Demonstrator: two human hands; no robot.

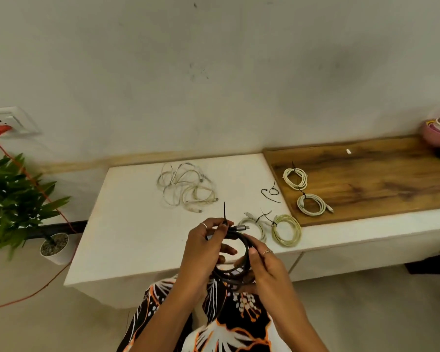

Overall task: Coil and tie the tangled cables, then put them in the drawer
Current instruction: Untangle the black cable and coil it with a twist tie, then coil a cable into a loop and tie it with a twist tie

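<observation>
Black coiled cable (239, 252) with a grey metal plug hangs in front of the person above the near edge of the white worktop (127, 224); the left hand (203, 247) pinches a thin black tie (224, 212) at the top of the coil, and the right hand (262, 265) curls its fingers round the coil's right side. Just beyond lie two tied cream coils (286, 231), with a loose tangle of white cables (186, 190) farther back and spare black ties (271, 193) beside it. Two more tied white coils (302, 189) rest on the brown wooden board (379, 179), a potted green plant (15, 201) stands left, and an orange cord (36, 184) runs from a wall socket.
</observation>
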